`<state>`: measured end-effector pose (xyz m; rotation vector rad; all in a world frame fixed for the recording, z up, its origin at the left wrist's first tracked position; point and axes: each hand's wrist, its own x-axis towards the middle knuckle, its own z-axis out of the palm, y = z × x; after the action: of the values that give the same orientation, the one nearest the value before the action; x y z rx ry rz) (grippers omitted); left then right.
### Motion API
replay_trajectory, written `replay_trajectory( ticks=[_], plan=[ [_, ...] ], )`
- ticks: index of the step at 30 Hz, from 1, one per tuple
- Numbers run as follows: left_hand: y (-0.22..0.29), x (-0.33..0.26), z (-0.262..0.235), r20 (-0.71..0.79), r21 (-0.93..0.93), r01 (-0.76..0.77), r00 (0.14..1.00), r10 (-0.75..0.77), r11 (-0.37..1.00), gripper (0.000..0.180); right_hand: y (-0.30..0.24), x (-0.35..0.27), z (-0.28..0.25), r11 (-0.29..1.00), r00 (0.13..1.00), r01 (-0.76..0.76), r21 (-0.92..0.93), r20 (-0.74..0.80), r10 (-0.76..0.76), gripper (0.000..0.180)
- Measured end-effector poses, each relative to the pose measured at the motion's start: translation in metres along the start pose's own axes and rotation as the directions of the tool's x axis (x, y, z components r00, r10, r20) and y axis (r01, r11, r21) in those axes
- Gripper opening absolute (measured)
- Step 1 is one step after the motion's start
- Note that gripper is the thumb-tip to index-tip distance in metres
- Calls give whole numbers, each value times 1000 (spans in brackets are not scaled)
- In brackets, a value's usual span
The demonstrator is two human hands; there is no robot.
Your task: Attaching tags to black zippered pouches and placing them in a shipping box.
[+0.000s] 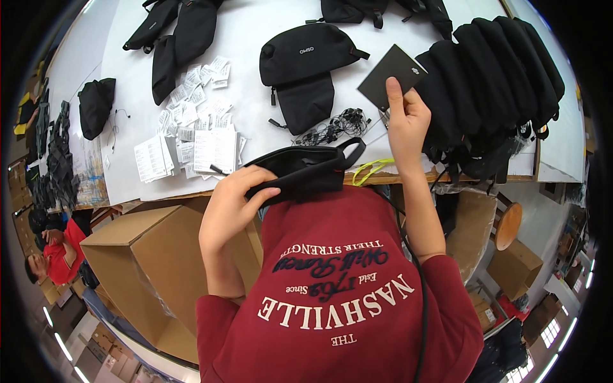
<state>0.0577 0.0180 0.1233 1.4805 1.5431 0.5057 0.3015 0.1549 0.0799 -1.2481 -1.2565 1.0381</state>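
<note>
My left hand point(234, 203) grips the near left rim of a small black zip bag point(313, 175), its fingers over the edge and thumb outside. The bag lies at the table's near edge against my shirt, its mouth gaping and a loop handle at its right end. Raised to the right, my right hand point(408, 124) pinches a flat black card point(391, 75) with a small white mark between thumb and fingers. A tangle of thin black cords point(335, 127) lies on the table between the hands. Right of the bag is a yellow-green cord point(371, 169).
A larger black bag point(306, 57) lies flat ahead. Stacks of white printed slips point(217, 152) and scattered small labels point(191, 105) are at left. Black bags stand in a row point(491, 76) at right. Cardboard boxes point(137, 255) stand below the table; a person in red point(64, 255) sits far left.
</note>
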Motion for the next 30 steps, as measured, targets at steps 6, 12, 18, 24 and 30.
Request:
replay_trajectory(
  ticks=[6, 12, 18, 24, 30],
  plan=[
    [15, 15, 1, 89, 36, -117, 990, 113, 993, 16, -69, -21, 20, 891, 764, 342, -297, 640, -80, 29],
    [16, 26, 5, 31, 76, -294, 956, 292, 953, 15, -40, -23, 22, 654, 480, 636, -410, 873, 80, 33],
    [3, 31, 6, 178, 88, -368, 920, 349, 926, 12, -27, -26, 17, 719, 408, 557, -417, 891, 200, 38],
    [-12, 53, -7, 255, -233, -61, 959, 121, 971, 21, -26, -29, 2, 796, 374, 464, -389, 900, 222, 30],
    [-116, 95, -38, -571, 392, 149, 813, 113, 908, 33, -22, -31, -1, 817, 382, 450, -362, 904, 190, 29]
  ],
)
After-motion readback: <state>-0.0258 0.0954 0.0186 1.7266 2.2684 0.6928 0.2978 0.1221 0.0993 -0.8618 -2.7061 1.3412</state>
